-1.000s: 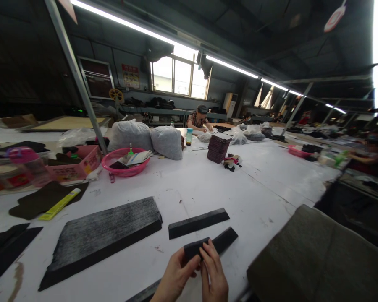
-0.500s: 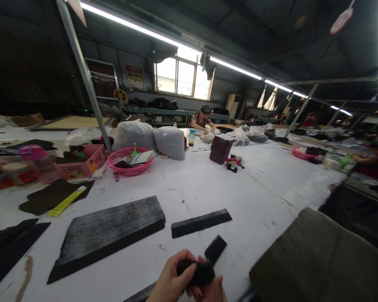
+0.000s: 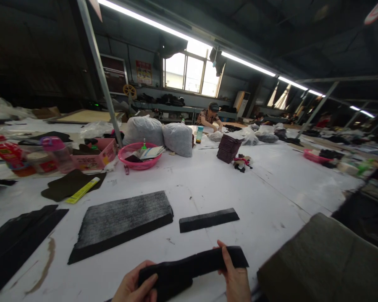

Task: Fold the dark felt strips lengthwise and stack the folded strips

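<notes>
A black fabric strip (image 3: 195, 265) stretches between my two hands, low over the white table. My left hand (image 3: 138, 283) pinches its left end, thumb on top, where the cloth looks wider or doubled. Closer to the other end, my right hand (image 3: 234, 272) grips the strip, its thumb laid across the front. Just beyond lies a shorter black strip (image 3: 209, 220) with a grey upper face. To its left is a stack of grey-topped black fabric pieces (image 3: 126, 222).
A dark olive sheet stack (image 3: 327, 264) fills the near right. Black cloth (image 3: 19, 235) lies at left. Farther back are a yellow tube (image 3: 82, 190), a pink basin (image 3: 140, 165), stuffed bags (image 3: 178, 140) and a maroon stack (image 3: 229, 149). A person (image 3: 210, 117) works across the table.
The bunched black strip is now drawn out lengthwise. My hands have moved apart, the right one going right and up, the left one going left. The view has shifted slightly left.
</notes>
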{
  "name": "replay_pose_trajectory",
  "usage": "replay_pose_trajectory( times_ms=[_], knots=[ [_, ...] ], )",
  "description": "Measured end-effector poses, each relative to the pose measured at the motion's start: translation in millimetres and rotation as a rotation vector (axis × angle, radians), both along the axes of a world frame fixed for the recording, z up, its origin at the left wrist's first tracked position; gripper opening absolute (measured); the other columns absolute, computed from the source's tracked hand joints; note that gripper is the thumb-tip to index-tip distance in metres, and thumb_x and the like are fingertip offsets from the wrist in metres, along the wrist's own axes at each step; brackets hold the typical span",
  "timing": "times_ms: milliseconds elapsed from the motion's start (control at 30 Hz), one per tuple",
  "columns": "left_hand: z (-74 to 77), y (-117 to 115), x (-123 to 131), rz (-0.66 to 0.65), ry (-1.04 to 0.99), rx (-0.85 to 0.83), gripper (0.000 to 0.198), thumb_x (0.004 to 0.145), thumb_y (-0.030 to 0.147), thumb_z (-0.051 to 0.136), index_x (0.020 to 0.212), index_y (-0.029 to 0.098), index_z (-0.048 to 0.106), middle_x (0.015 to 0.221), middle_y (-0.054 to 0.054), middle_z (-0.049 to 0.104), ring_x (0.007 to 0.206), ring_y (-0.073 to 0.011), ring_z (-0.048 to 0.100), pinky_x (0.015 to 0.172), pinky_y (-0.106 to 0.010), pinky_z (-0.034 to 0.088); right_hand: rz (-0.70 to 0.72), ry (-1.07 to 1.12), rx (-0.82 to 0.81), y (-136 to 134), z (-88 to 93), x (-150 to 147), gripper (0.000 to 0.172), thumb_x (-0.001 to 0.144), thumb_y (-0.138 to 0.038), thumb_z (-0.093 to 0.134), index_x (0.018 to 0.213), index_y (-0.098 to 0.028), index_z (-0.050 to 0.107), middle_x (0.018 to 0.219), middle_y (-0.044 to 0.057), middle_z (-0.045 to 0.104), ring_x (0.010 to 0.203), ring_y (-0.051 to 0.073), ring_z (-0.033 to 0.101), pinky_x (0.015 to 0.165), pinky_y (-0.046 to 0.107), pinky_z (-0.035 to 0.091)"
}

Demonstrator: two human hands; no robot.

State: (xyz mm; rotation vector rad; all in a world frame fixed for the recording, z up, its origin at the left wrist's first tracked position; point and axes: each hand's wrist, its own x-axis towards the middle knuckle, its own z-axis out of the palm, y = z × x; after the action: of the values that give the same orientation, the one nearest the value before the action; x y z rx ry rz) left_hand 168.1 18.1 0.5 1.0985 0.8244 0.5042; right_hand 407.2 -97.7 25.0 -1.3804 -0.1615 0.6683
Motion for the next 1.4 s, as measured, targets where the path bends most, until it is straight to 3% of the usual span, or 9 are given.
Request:
replay_pose_trajectory(
  times_ms=[133,200,267,467,633,733,933,1200,1400],
  knots=[
    [17.6,0.7,-44.0,0.096,0.143,0.039,0.05,0.068,0.062,0.07,0.078,0.015,0.056,0.044,-0.001,0.058,0.039,-0.0095,0.046,0.041,-0.018,0.032,-0.017,-0.026,-0.115,-2.6,2.8,-15.7,0.041,0.055,-0.046,0.086,0.071,-0.015,0.066,0.061,-0.002,0.061,0.045,0.008,0.046,0.04,0.021,0.038],
    [29.2,2.2,-65.0,0.189,0.202,0.076,0.043,0.071,0.054,0.072,0.075,0.014,0.057,0.049,0.0,0.06,0.041,-0.0095,0.048,0.041,-0.019,0.033,0.095,-0.039,-0.08,-1.2,5.1,-21.6,0.041,0.056,-0.045,0.086,0.063,-0.016,0.058,0.049,-0.006,0.05,0.04,0.005,0.038,0.036,0.019,0.031],
    [36.2,4.6,-83.8,0.259,0.232,0.096,0.039,0.073,0.049,0.072,0.076,0.014,0.057,0.054,-0.001,0.062,0.043,-0.0091,0.049,0.043,-0.019,0.035,0.24,-0.04,-0.044,3.9,6.0,-26.2,0.038,0.062,-0.045,0.083,0.07,-0.016,0.059,0.05,-0.005,0.052,0.041,0.005,0.039,0.037,0.018,0.029],
    [40.2,2.9,-136.0,0.316,0.326,0.179,0.035,0.08,0.047,0.065,0.076,0.012,0.061,0.055,-0.002,0.062,0.048,-0.0095,0.051,0.048,-0.019,0.039,0.486,-0.115,-0.115,21.3,3.8,-45.4,0.037,0.071,-0.048,0.075,0.082,-0.015,0.062,0.063,0.003,0.067,0.053,0.013,0.059,0.049,0.022,0.045],
    [30.7,-2.1,-169.2,0.41,0.391,0.207,0.032,0.078,0.043,0.069,0.074,0.015,0.056,0.058,0.001,0.062,0.049,-0.0075,0.051,0.048,-0.017,0.039,0.558,-0.238,-0.192,28.4,-5.7,-61.0,0.037,0.074,-0.049,0.073,0.07,-0.017,0.056,0.053,-0.002,0.06,0.041,0.007,0.047,0.039,0.018,0.032],
    [23.3,-7.0,-178.3,0.437,0.427,0.172,0.036,0.074,0.044,0.073,0.069,0.016,0.049,0.057,0.003,0.059,0.046,-0.007,0.05,0.044,-0.016,0.036,0.591,-0.266,-0.238,26.6,-14.2,-63.9,0.039,0.074,-0.051,0.072,0.066,-0.018,0.053,0.052,-0.004,0.056,0.04,0.006,0.044,0.037,0.018,0.027],
    [16.5,-15.4,-181.9,0.393,0.435,0.16,0.038,0.077,0.05,0.066,0.072,0.016,0.051,0.056,0.002,0.057,0.046,-0.0079,0.048,0.044,-0.018,0.037,0.706,-0.295,-0.336,15.8,-24.0,-59.1,0.043,0.076,-0.059,0.066,0.07,-0.017,0.056,0.059,0.0,0.061,0.044,0.01,0.05,0.04,0.02,0.033],
    [5.9,-18.9,-188.0,0.421,0.531,0.234,0.034,0.076,0.048,0.068,0.076,0.016,0.055,0.053,0.003,0.053,0.046,-0.0083,0.048,0.043,-0.017,0.034,0.709,-0.575,-0.455,11.5,-25.1,-58.2,0.041,0.079,-0.06,0.061,0.074,-0.019,0.057,0.054,-0.004,0.054,0.046,0.011,0.048,0.05,0.024,0.04],
    [3.9,-20.5,-187.0,0.427,0.581,0.25,0.036,0.074,0.05,0.068,0.073,0.016,0.056,0.054,0.002,0.054,0.046,-0.009,0.048,0.044,-0.017,0.034,0.704,-0.743,-0.532,11.1,-28.3,-58.9,0.045,0.082,-0.064,0.055,0.074,-0.02,0.057,0.053,-0.005,0.052,0.047,0.012,0.047,0.053,0.025,0.038]
  ],
)
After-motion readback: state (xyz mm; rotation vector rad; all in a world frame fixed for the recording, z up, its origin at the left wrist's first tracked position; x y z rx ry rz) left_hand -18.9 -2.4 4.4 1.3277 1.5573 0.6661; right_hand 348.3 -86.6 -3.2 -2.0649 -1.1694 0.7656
